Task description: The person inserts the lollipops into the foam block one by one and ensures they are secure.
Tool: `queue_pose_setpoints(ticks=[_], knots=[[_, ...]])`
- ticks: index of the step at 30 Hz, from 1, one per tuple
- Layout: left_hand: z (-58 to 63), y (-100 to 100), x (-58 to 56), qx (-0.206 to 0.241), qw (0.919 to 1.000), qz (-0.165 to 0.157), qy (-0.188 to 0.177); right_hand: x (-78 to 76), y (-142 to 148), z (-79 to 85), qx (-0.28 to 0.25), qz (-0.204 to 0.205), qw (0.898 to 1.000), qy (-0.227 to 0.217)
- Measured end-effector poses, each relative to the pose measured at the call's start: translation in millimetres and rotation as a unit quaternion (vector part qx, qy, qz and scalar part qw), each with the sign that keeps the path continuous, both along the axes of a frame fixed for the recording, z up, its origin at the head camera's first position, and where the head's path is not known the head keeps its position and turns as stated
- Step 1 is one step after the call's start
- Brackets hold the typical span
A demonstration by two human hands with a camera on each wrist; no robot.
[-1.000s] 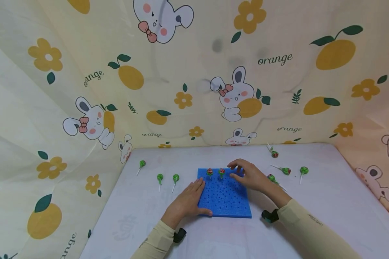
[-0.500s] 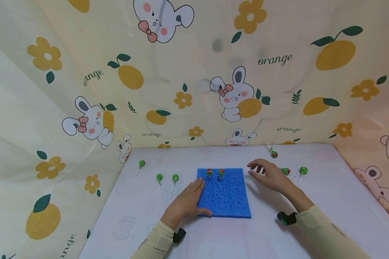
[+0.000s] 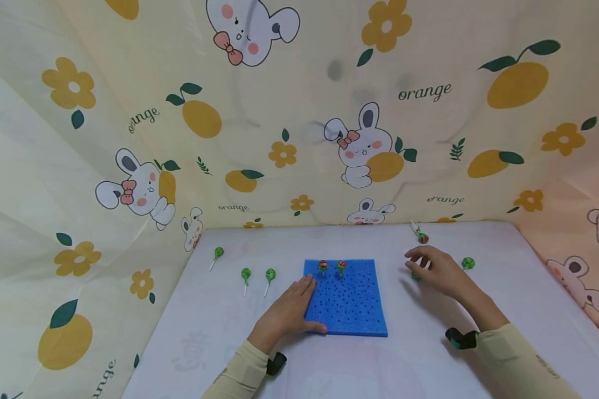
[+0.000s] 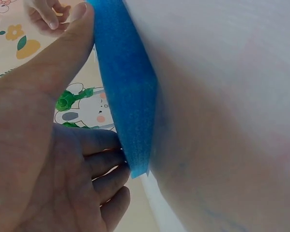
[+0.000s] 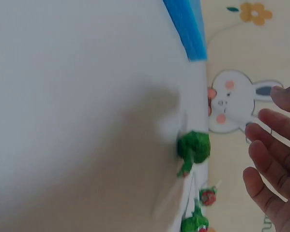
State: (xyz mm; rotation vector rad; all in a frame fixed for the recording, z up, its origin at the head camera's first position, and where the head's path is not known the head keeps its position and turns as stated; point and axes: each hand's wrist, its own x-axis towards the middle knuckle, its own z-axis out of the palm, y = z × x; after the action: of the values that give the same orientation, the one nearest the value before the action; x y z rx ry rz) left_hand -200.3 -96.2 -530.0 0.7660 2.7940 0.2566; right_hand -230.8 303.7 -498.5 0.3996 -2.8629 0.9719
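A blue foam board (image 3: 351,307) dotted with small holes lies on the table. Two lollipops, one on the left (image 3: 322,265) and one on the right (image 3: 341,265), stand upright near its far edge. My left hand (image 3: 285,311) rests along the board's left side, fingers extended and thumb at the near corner. To the right of the board, my right hand (image 3: 441,271) hovers with loosely bent fingers and holds nothing. A green-wrapped lollipop (image 5: 195,146) lies below it in the right wrist view; in the head view the hand mostly covers this one.
Three lollipops lie on the left of the white table: a far one (image 3: 219,252), a middle one (image 3: 246,273) and one nearer the board (image 3: 270,274). On the right are a back lollipop (image 3: 422,238) and another (image 3: 468,262) beyond my hand. A printed curtain (image 3: 299,111) hangs behind.
My right hand has moved right, from above the board's far right corner to over the lollipops on the right. The left hand and the board have stayed in place.
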Motion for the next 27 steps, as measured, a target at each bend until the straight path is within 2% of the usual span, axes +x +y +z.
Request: queue_pose_setpoints(ticks=[8,13,27], knots=[[-0.4,-1,0.0,0.004,1.0,-0.002,-0.001,-1.2,14,-0.8,0.023,-0.016,0.999,-0.036],[-0.2,0,0.2,0.006,1.0,0.001,-0.005,-2.4,17,-5.2,0.038,-0.031,0.996,-0.077],[0.5,0,1.0,0.003,1.0,0.004,-0.007,0.0,24,-16.8,0.031,-0.033,0.99,-0.132]])
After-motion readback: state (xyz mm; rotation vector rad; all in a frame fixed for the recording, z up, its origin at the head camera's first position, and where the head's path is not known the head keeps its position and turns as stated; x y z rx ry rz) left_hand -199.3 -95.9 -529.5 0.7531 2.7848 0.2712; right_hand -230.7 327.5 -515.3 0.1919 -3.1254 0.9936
